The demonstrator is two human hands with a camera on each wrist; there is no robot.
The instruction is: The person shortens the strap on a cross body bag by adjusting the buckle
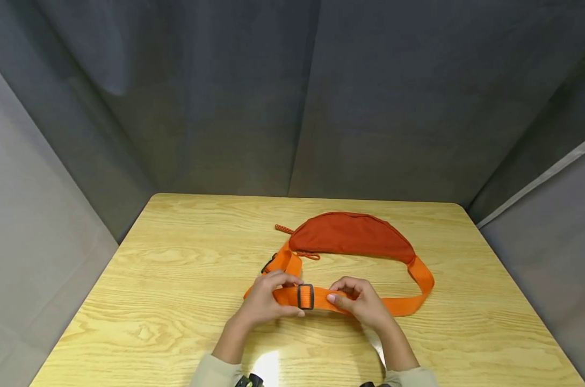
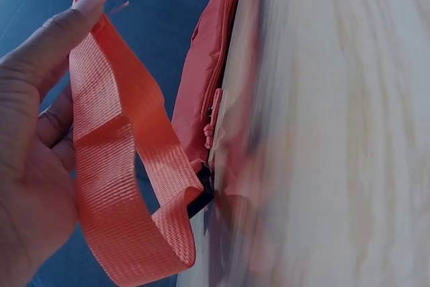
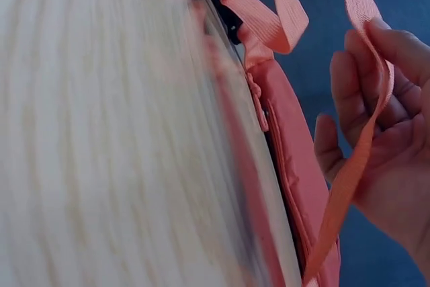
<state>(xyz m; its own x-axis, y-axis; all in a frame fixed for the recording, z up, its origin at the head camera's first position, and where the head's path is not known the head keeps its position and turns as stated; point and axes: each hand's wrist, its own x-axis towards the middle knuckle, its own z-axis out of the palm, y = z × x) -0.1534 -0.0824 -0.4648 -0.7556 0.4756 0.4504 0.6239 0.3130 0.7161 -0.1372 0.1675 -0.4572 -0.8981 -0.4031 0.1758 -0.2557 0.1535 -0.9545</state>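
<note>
A red-orange waist bag point(image 1: 352, 234) lies on the table, its bright orange webbing strap point(image 1: 401, 306) looping toward the person. My left hand point(image 1: 263, 303) pinches the strap beside a black slide buckle point(image 1: 305, 296), thumb below and fingers above. To the right of that buckle my right hand point(image 1: 362, 303) grips the strap between thumb and fingers. In the left wrist view a loop of strap point(image 2: 107, 186) hangs by the left palm. The right wrist view shows the strap point(image 3: 356, 159) running down past the right palm. A black clip point(image 1: 269, 263) sits near the bag's left end.
The wooden table point(image 1: 176, 258) has rounded back corners. Grey fabric panels point(image 1: 234, 107) stand behind it and at both sides. A zipper pull cord point(image 1: 283, 229) sticks out from the bag's left end. Light reflects off the table between the forearms.
</note>
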